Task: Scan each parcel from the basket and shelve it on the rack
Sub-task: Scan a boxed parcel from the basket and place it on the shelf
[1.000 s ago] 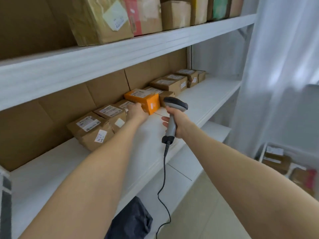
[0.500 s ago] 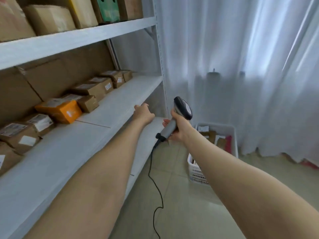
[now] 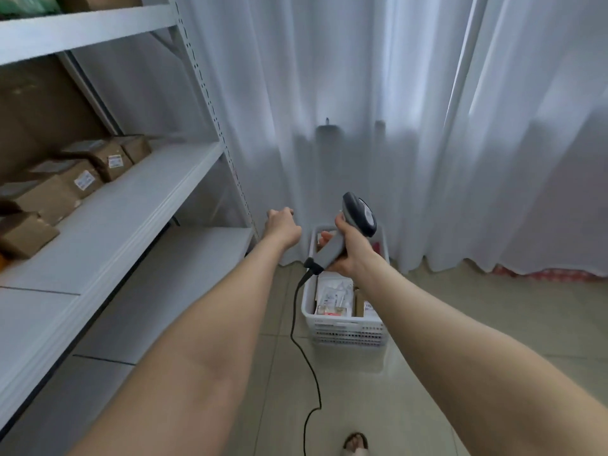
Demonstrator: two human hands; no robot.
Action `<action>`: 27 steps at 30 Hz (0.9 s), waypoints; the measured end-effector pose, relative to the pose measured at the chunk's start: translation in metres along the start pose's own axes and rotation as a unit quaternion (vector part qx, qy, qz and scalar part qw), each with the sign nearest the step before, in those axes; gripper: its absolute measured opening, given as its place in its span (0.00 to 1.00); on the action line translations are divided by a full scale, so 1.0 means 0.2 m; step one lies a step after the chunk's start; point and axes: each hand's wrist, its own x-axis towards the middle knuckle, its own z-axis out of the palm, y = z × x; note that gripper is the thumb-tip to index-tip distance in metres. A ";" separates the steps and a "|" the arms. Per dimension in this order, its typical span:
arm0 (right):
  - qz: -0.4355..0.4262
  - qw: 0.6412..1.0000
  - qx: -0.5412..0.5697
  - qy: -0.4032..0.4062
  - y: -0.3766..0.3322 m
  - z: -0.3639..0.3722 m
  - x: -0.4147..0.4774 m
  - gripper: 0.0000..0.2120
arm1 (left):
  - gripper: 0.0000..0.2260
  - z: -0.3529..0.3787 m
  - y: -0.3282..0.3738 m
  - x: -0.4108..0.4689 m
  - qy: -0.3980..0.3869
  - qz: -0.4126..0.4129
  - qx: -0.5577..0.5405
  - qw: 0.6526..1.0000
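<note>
Seen from the head: the right hand (image 3: 353, 250) has its fingers wrapped round a grey corded scanner (image 3: 331, 249) above a white basket (image 3: 345, 329) of parcels (image 3: 334, 296) on the floor, the left hand (image 3: 282, 224) reaches forward with fingers loosely curled on nothing, and brown boxes (image 3: 82, 172) sit on the rack (image 3: 138, 195) at left.

No print can be read anywhere. On the shelf (image 3: 148, 192), a box (image 3: 98, 153) bears a white label (image 3: 115, 161) with a red mark, and the next box (image 3: 65, 172) bears a white label (image 3: 85, 180) with dark lines; both are too blurred to read. Packets (image 3: 332, 291) in the basket (image 3: 345, 324) carry white labels, one edged in red, equally illegible. The scanner (image 3: 358, 215) shows no legible marking.
</note>
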 end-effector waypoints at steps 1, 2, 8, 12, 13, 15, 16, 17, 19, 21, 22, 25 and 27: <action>0.001 1.000 0.003 0.005 -0.04 -0.02 0.07 0.21 | 0.22 0.04 0.03 0.07 -0.005 0.002 -0.002 1.000; 0.005 1.000 0.007 0.010 -0.08 -0.03 0.14 0.20 | 0.22 0.07 0.05 0.14 -0.010 0.003 -0.003 1.000; 0.027 0.999 -0.005 0.047 -0.31 -0.07 0.51 0.13 | 0.22 0.28 0.18 0.56 -0.057 -0.004 -0.010 0.998; 0.056 0.997 0.003 0.062 -0.43 -0.12 0.71 0.14 | 0.21 0.42 0.26 0.79 -0.083 -0.009 0.002 0.997; 0.059 0.996 0.001 0.066 -0.45 -0.14 0.77 0.14 | 0.21 0.45 0.28 0.84 -0.087 -0.011 0.004 0.996; 0.061 0.995 -0.011 0.073 -0.51 -0.18 0.87 0.14 | 0.21 0.53 0.32 0.94 -0.097 -0.016 0.002 0.995; 0.063 0.995 -0.018 0.077 -0.53 -0.20 0.92 0.14 | 0.21 0.57 0.34 1.00 -0.102 -0.018 0.002 0.995; 0.065 0.994 -0.029 0.081 -0.56 -0.22 0.97 0.14 | 0.21 0.60 0.36 1.05 -0.107 -0.020 0.003 0.994; 0.068 0.993 -0.050 0.087 -0.59 -0.28 1.09 0.13 | 0.21 0.68 0.38 1.14 -0.118 -0.030 0.003 0.993; 0.074 0.991 -0.053 0.098 -0.62 -0.34 1.23 0.15 | 0.21 0.77 0.40 1.23 -0.130 -0.045 0.002 0.991; 0.078 0.990 -0.051 0.104 -0.63 -0.38 1.30 0.17 | 0.21 0.82 0.41 1.28 -0.136 -0.051 0.007 0.989; 0.106 0.986 -0.067 0.107 -0.66 -0.48 1.53 0.20 | 0.21 0.95 0.42 1.42 -0.151 -0.074 0.024 0.986; 0.118 0.984 -0.073 0.112 -0.69 -0.55 1.69 0.20 | 0.21 1.05 0.43 1.53 -0.155 -0.088 0.026 0.984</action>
